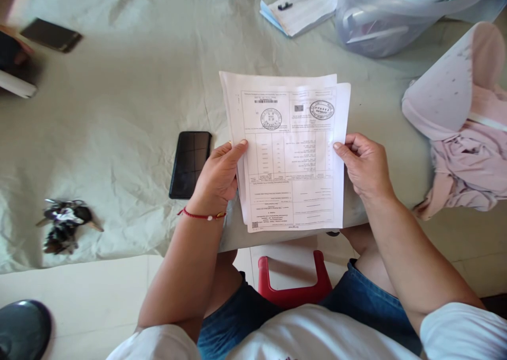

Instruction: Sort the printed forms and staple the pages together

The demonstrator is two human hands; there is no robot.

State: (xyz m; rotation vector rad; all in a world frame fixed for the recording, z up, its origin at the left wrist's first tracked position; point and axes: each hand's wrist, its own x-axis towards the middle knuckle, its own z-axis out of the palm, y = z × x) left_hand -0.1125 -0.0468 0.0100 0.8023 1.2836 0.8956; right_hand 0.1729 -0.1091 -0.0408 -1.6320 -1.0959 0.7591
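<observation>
Between my hands is a small stack of printed papers, held above the table's near edge. The top sheet is a form with two oval stamps, a barcode and table rows, and its print appears upside down. My left hand pinches the left edge, thumb on top. At the right edge, my right hand grips the sheets with its thumb on the face and fingers behind. The sheets underneath stick out a little at the top and left. Just left of my left hand, a black smartphone lies on the table.
A wrinkled cover spreads over the table. Keys lie left, and a dark flat device is farther back. Behind the papers are a notepad with a pen and a plastic bag. Pink cloth lies right; a red stool stands below.
</observation>
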